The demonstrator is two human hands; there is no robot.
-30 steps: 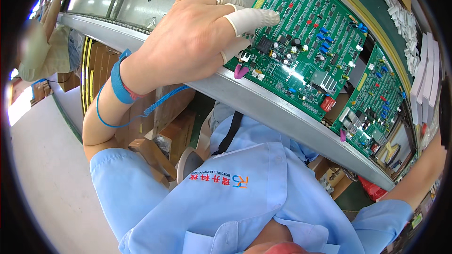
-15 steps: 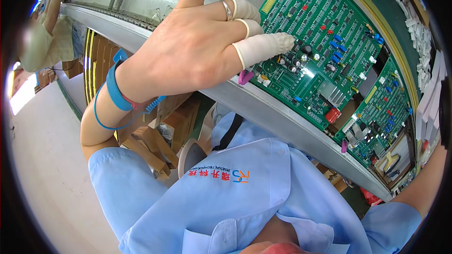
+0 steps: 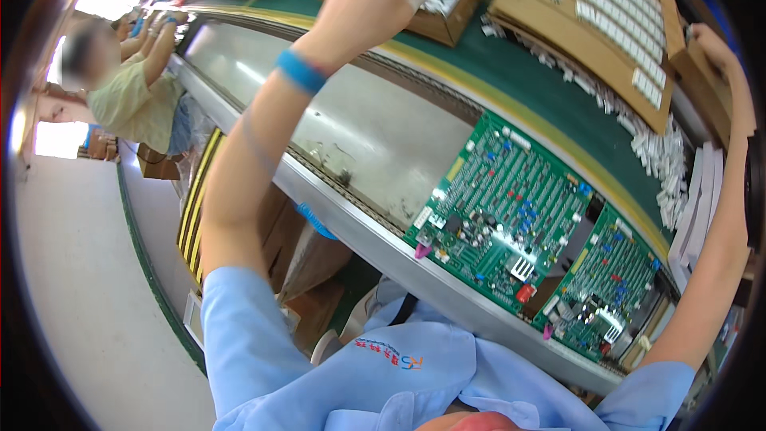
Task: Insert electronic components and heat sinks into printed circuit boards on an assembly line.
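My left hand (image 3: 371, 8) is over a cardboard box (image 3: 459, 28) of small white parts (image 3: 441, 1) at the top. Its bent fingers, some in pale finger cots, show a little apart, and I see nothing held in them. A blue wrist strap (image 3: 301, 72) is on that arm. At the far right my right hand (image 3: 712, 46) has its fingers curled at the wall of a cardboard tray (image 3: 685, 56); what they close on is too small to tell. Two green circuit boards, a larger one (image 3: 487, 191) and a smaller one (image 3: 602, 275), lie side by side on the metal-edged line.
A cardboard sheet (image 3: 542, 12) carries rows of white parts. More white parts (image 3: 658, 152) lie heaped along the green bench (image 3: 550, 116). The metal rail (image 3: 383, 227) runs between me and the boards. Another person (image 3: 132, 100) works at the upper left.
My left hand has moved up from the larger board to the box of white parts. My right hand has come into view at the far right. The view has shifted, showing more bench.
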